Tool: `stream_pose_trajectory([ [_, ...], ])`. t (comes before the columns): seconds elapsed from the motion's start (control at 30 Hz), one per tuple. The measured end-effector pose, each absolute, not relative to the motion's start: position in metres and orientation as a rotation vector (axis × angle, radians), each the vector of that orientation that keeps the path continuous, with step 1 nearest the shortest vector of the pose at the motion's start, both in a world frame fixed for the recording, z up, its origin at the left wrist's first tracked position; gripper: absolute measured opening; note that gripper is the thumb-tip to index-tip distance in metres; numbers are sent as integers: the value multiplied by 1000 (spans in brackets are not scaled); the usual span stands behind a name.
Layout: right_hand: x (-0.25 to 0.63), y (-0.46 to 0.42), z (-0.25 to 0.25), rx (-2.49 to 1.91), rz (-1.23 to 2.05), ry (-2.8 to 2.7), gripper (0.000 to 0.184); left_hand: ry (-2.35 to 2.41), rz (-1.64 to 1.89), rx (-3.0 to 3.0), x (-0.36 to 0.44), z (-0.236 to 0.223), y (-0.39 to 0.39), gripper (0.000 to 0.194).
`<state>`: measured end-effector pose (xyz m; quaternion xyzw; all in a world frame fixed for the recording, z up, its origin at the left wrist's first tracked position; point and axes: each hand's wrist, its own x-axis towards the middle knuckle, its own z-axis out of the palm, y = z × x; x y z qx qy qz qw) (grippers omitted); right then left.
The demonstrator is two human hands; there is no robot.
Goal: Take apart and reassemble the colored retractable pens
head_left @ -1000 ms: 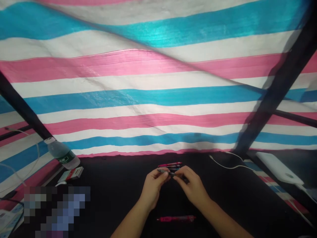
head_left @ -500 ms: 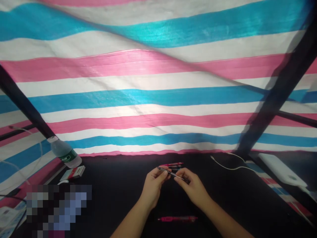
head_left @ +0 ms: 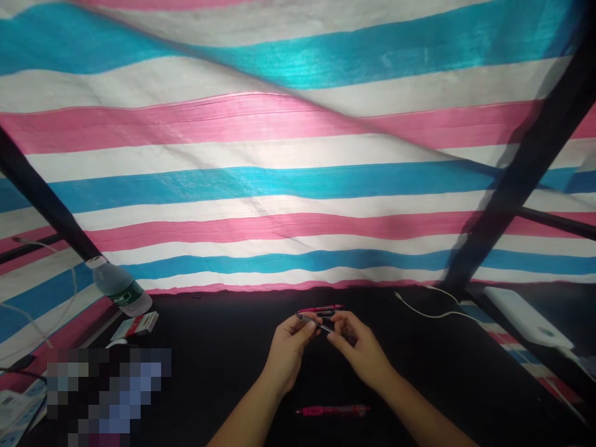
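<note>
Several left fingers (head_left: 305, 327) are pinching a dark pen (head_left: 317, 323), while the right fingers (head_left: 339, 323) are curving close by its far end, whether gripping it I cannot tell. One pink pen (head_left: 320, 308) is lying just behind them, another pink pen (head_left: 333, 410) is lying nearer the person on the black table (head_left: 419, 372).

**On my black tabletop**

My black tabletop (head_left: 209, 326) runs out ahead of me. A pink pen (head_left: 333, 410) lies near the front edge, and a second pink pen (head_left: 320, 308) lies toward the far side. A white cable (head_left: 431, 313) curves across the far right. At the left corner, a plastic water bottle (head_left: 121, 289) lies tilted, just beside a white-and-red carton (head_left: 135, 325).
</note>
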<state>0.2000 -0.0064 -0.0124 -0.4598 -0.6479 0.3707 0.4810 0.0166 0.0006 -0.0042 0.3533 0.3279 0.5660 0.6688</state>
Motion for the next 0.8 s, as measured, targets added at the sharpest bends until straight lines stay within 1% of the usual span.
stream_pose_trajectory([
  [0.07,200,-7,-11,-1120,882,-1622,29,747,1281,798,17,-4,0,31],
  [0.17,201,-8,-10,-1130,929,-1690,47,747,1264,803,17,-4,0,32],
  [0.2,201,-8,-10,-1124,913,-1692,45,745,1260,802,17,-4,0,32],
  [0.3,201,-10,-10,-1120,789,-1704,26,739,1271,791,16,-4,1,31],
  [0.33,201,-10,-10,-1124,780,-1722,24,739,1274,790,16,-4,1,31],
  [0.37,201,-11,-10,-1131,800,-1738,25,741,1272,792,16,-4,1,31],
  [0.43,201,-11,-9,-1135,871,-1759,39,749,1258,801,16,-4,1,31],
  [0.47,201,-11,-10,-1130,887,-1759,43,753,1253,805,16,-3,1,32],
  [0.5,201,-11,-10,-1124,876,-1753,40,756,1252,807,16,-3,1,32],
  [0.57,202,-11,-10,-1121,793,-1749,28,760,1261,810,16,-3,0,31],
  [0.63,202,-11,-10,-1137,742,-1766,23,765,1271,813,16,-4,1,31],
  [0.7,201,-11,-9,-1148,788,-1786,26,770,1269,829,16,-5,1,30],
  [0.8,200,-11,-8,-1105,957,-1780,35,773,1268,866,16,-5,1,28],
])
